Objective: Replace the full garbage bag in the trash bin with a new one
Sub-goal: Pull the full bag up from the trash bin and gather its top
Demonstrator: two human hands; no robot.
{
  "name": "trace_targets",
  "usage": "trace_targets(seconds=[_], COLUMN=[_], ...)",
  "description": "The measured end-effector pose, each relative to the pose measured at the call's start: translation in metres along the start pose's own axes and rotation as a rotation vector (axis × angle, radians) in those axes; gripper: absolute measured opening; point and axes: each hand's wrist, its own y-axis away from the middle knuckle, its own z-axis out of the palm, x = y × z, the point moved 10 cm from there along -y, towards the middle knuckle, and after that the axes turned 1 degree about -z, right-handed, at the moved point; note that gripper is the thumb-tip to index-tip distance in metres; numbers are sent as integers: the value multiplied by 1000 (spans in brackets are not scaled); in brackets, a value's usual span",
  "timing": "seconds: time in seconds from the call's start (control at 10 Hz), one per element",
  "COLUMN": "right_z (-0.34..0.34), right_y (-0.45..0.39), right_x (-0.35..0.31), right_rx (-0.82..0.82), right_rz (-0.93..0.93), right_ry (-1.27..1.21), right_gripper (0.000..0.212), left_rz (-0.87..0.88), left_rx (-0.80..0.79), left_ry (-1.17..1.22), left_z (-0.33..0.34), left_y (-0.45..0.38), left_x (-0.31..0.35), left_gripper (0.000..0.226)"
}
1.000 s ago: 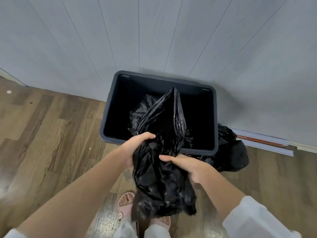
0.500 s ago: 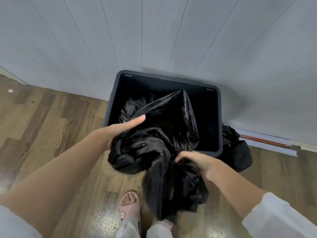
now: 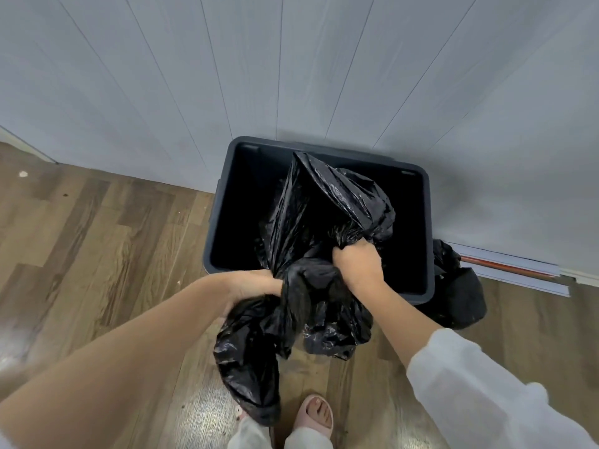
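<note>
Garbage bag bunched inside both fists' fingers over bin.

Crumpled black garbage bag held over dark trash bin, seemingly empty; full bag beside

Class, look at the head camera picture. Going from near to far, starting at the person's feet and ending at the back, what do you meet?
Pink slipper → new black bag, gripped by left hand and right hand → trash bin → white panelled wall.
</note>
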Motion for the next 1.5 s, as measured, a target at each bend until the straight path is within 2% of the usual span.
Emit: trace_targets(seconds=[0.1, 0.2, 0.3, 0.4, 0.5, 0.6, 0.7, 0.8, 0.9, 1.0, 1.1, 1.2, 1.3, 1.4, 1.5], right_z=[2, 15, 17, 25, 25, 16, 7, 2, -3, 2, 16, 33, 42, 51, 55], right_y=[12, 46, 75, 80, 64, 34, 5, -4, -2, -16, -13, -5, -5, -7, 0], right_x=[-2, -9, -20, -23, -2, 1, -4, -30, -50, -46, -42, -29, -32, -33, -37], right_rx=[-173, -575, -819, -872, -822, -608, -381, -103, 57, -42, -256, -389, -455, -460, -491], right_rz=[27, 90, 12, -149, -77, -15, -60, -159, -139, -54, 75, 179, 163, 181, 102], right_ry=[-232, -499, -435, 68, 449, 217, 145, 296, 309, 63, -290, -250, -136, -147, -1], right_gripper=[50, 83, 49, 13, 42, 34, 31, 28, 35, 29, 41, 49, 50, 43, 42], left_rz=[44, 161, 281, 363, 351, 235, 118, 24, 7, 86, 221, 221, 216, 241, 222], left_rx=[150, 362, 492, 522, 509, 424, 24, -188, -230, -183, -130, -112, -92, -116, -113], left_ry=[290, 366, 339, 186, -35, -144, -6, -167, -228, 113, 502, 654, 654, 631, 581], left_z=[-24, -60, -76, -77, -74, -81, -61, -27, -3, 1, -4, -3, 6, 10, 8], left_y=[-5, 4, 11, 12, 15, 23, 27, 23, 12, -8, -14, -26, -34, -33, -26], left_x=[0, 20, 45, 68, 74, 58, 27, 5, 3, 7, 16, 18, 24, 28, 24], left_gripper=[41, 21, 12, 14, 8, 15, 62, 85, 26, 27, 27, 61, 61, 66, 76])
